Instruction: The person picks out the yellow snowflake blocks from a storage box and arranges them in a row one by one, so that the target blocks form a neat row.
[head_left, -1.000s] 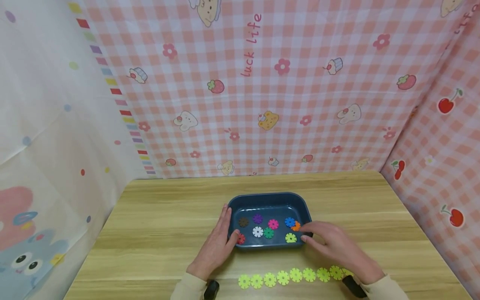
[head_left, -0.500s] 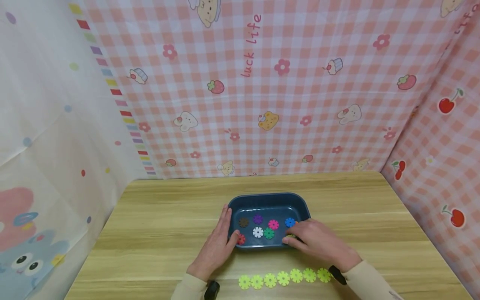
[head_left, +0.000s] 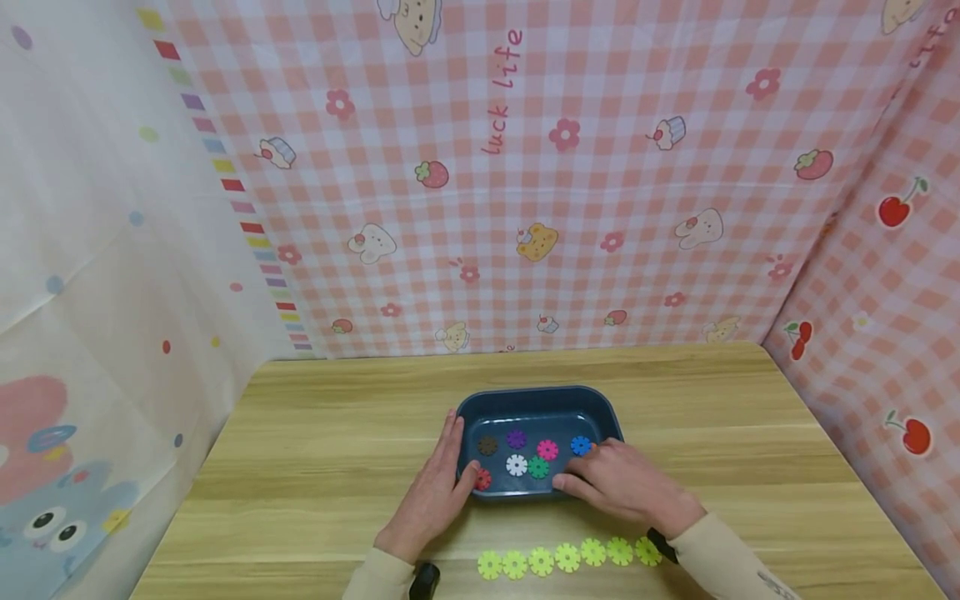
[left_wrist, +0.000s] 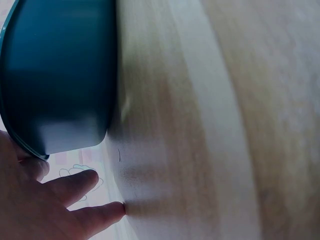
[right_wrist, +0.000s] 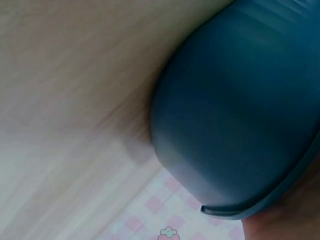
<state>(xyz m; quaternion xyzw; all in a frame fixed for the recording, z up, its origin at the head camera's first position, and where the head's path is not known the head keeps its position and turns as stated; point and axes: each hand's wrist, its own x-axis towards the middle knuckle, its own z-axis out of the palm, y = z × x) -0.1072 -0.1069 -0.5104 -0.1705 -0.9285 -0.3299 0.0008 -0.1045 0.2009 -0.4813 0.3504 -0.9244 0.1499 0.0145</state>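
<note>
A dark blue tray (head_left: 525, 400) on the table holds notched snowflake building discs: brown (head_left: 487, 445), purple (head_left: 517, 438), white (head_left: 516, 465), green (head_left: 538, 467), pink (head_left: 547, 450), blue (head_left: 581, 446) and red (head_left: 483, 478). My left hand (head_left: 431, 493) holds the tray's left wall, thumb over the rim, other fingers along the outside. Two of those fingers (left_wrist: 100, 220) stretch past the tray in the left wrist view. My right hand (head_left: 626, 482) reaches over the front right corner with bent fingers. Its fingertips and whatever lies under them are hidden.
Several lime-green discs (head_left: 567, 557) lie in a row in front of the tray, the right end covered by my right wrist. The wooden table (head_left: 337, 433) meets a pink checked cloth (head_left: 495, 275) behind and hanging cloths at both sides.
My right hand has moved left, farther over the tray's front right corner. It now covers the lime-green and orange discs seen there before. The left hand and tray have stayed put.
</note>
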